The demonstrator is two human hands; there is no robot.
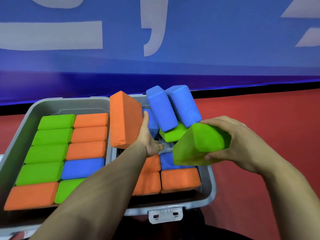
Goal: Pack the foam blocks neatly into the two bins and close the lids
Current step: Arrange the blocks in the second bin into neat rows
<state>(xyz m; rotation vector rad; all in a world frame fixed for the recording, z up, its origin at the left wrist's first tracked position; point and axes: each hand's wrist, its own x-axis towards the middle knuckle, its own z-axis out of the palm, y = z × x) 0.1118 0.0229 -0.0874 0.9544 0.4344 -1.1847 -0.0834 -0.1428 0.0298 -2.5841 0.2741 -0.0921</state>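
One green foam block (199, 144), gripped at its end by the right hand (230, 142), looks light and compressible; the left hand (149, 137), fingers straight, steadies an orange block (124, 120).

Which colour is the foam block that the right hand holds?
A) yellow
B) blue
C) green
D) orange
C: the right hand grips a green block above the right bin.
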